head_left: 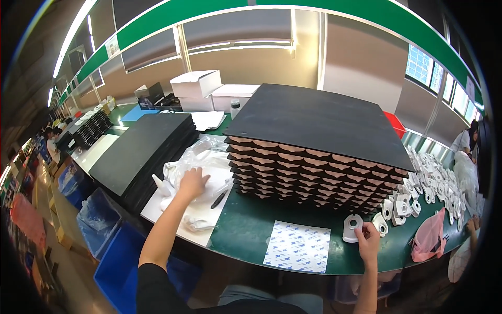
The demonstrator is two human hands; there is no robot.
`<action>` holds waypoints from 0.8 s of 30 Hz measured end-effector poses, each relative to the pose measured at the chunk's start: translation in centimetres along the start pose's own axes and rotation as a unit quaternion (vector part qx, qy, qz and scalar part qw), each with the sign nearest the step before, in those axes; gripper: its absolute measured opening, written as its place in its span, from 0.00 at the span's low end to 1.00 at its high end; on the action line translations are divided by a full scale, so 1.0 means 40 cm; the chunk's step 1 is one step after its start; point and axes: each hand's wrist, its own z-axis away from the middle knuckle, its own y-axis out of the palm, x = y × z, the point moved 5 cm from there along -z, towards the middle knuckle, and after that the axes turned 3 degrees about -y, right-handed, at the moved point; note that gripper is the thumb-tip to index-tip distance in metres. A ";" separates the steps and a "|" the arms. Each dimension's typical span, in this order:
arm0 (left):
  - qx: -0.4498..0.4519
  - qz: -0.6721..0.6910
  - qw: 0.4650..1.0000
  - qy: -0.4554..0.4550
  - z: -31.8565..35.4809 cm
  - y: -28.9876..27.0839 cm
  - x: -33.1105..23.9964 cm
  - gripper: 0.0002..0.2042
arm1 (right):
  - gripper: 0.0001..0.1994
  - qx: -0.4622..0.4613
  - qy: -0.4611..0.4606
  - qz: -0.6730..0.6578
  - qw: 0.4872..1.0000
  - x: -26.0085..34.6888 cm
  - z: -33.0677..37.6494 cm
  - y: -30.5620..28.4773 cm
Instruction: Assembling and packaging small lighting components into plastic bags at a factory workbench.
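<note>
White plastic part (352,228) pinched by right hand (368,242) near table's (246,230) front edge; left hand (192,183) flat, open, on clear bags (206,162). Pick step; next needs a bag gripped.

On the green bench (246,230), the left hand (192,183) lies spread on a crumpled clear plastic bag (206,157) at about nine o'clock from the tall stack of black foam sheets (319,152). A black pen (218,199) lies just beside that hand, at its four o'clock. The right hand (367,242) grips the lower edge of a white plastic part (352,228), at five o'clock from the stack. A printed adhesive sheet (297,247) lies flat between the two hands.
</note>
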 end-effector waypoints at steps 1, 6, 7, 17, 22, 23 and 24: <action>-0.021 -0.050 0.999 0.000 0.022 0.015 -0.011 0.19 | 0.07 -0.030 0.006 -0.050 0.998 -0.021 0.001 -0.001; -0.072 -0.066 0.994 -0.045 0.076 0.058 0.003 0.16 | 0.07 -0.037 -0.011 -0.064 0.997 -0.041 0.001 -0.005; -0.072 -0.068 0.994 -0.047 0.073 0.064 0.009 0.16 | 0.07 -0.035 -0.011 -0.065 0.997 -0.039 0.001 -0.002; -0.016 0.057 0.998 0.019 -0.023 0.031 -0.024 0.13 | 0.06 -0.032 -0.012 -0.043 0.998 -0.031 0.007 -0.004; 0.057 0.013 0.998 0.024 -0.025 0.106 -0.069 0.16 | 0.06 -0.036 -0.008 -0.054 0.998 -0.025 0.008 -0.003; 0.057 0.006 0.998 0.033 -0.030 0.112 -0.066 0.15 | 0.06 -0.037 -0.008 -0.054 0.998 -0.024 0.009 -0.003; 0.056 -0.001 0.998 0.042 -0.033 0.114 -0.058 0.15 | 0.05 -0.037 -0.008 -0.054 0.998 -0.023 0.009 -0.002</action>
